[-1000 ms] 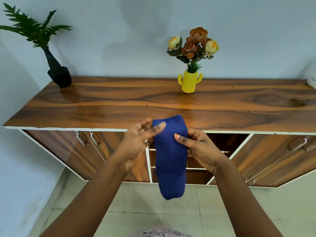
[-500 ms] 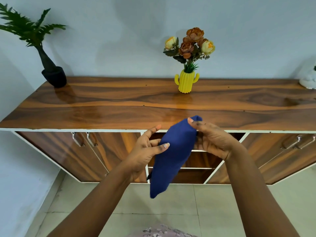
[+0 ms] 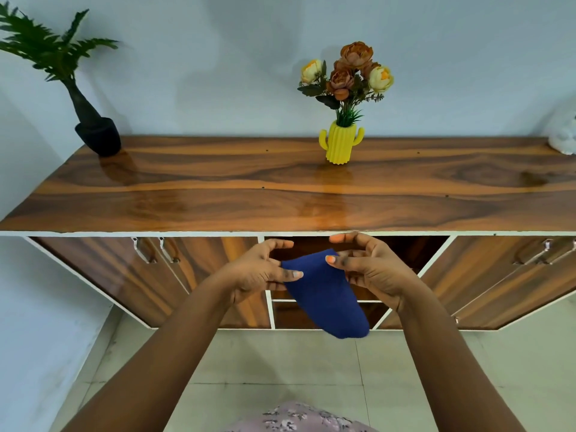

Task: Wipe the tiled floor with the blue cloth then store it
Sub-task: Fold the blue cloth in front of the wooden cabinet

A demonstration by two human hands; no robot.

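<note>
Head view showed that we pinched the cloth (image 3: 324, 294) between our left hand (image 3: 258, 269) and right hand (image 3: 371, 269), just before the cabinet's (image 3: 280, 182) open shelf (image 3: 402, 254), apparently folding it for storing there.

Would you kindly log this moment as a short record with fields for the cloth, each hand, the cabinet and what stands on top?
cloth: blue cloth, folded, held in the air in front of the cabinet
left hand: left hand pinches the cloth's left edge
right hand: right hand grips its upper right part
cabinet: wooden cabinet, middle compartment open, side doors shut
on top: black potted plant, yellow cactus vase with flowers
floor: tiled floor
</note>
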